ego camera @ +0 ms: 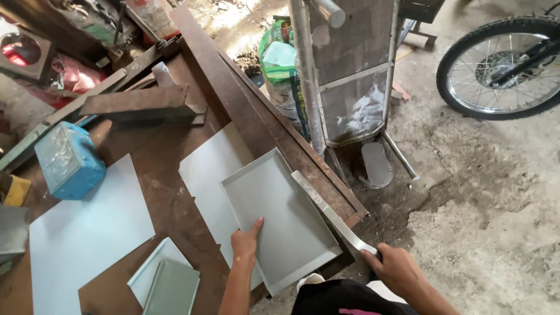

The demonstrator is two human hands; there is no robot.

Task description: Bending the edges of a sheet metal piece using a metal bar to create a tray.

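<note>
Rusty steel workbench [169, 192] carrying a grey sheet-metal tray [280, 224] near its right edge, lying over a flat sheet [207, 169]. The tray looks light, thin and stiff, with sharp folded rims; best pressed on its flat floor. Left hand [245, 242] rests flat, fingers open, on the tray; right hand [396, 268] is clenched around a metal lever handle [326, 213].
</note>
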